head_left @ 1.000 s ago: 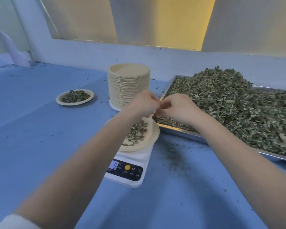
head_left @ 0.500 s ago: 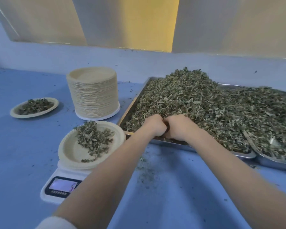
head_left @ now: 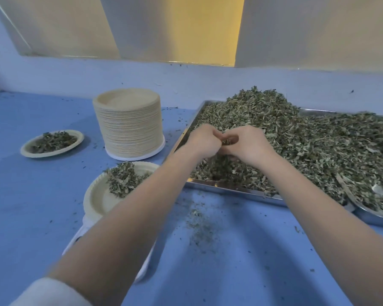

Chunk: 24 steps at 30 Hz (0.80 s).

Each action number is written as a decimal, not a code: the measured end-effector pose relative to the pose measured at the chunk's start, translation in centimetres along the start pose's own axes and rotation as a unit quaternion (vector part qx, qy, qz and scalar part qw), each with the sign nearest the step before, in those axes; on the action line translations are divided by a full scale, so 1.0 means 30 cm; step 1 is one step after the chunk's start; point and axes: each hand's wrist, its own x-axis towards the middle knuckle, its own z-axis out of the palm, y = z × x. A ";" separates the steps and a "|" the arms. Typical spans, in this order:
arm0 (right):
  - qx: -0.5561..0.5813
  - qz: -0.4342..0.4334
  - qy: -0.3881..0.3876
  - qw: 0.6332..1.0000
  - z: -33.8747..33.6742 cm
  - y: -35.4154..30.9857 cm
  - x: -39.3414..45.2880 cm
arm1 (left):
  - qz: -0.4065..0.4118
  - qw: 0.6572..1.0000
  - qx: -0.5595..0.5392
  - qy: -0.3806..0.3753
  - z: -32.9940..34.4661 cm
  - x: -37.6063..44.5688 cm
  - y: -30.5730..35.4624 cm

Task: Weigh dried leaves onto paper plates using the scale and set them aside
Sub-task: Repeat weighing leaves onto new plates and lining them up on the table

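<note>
The scale (head_left: 84, 235) lay nearest, mostly hidden under the left forearm, bearing a paper plate (head_left: 97, 199) with some dried leaves (head_left: 123, 178). Beyond, over the metal tray (head_left: 219, 187) heaped with leaves (head_left: 296, 146), the left hand (head_left: 205, 140) and right hand (head_left: 249, 143) met, fingers curled, pinching a few leaf bits (head_left: 227, 141) between them. Farther left stood the plate stack (head_left: 128, 122) and a filled plate (head_left: 52, 143).

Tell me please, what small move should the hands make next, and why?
Probably carry the pinch of leaves over to the plate on the scale and drop it there. Both the left hand and right hand are together above the metal tray, holding a few dried leaves between them, and the plate holds only a small pile.
</note>
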 end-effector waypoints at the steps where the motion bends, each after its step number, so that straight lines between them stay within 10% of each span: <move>1: 0.013 -0.003 0.001 1.000 -0.008 -0.020 0.005 | 0.003 1.000 0.004 0.003 -0.026 -0.005 0.009; 24: 0.144 -0.099 -0.137 0.975 0.235 -0.482 -0.040 | -0.081 0.995 0.051 0.033 -0.512 -0.326 -0.236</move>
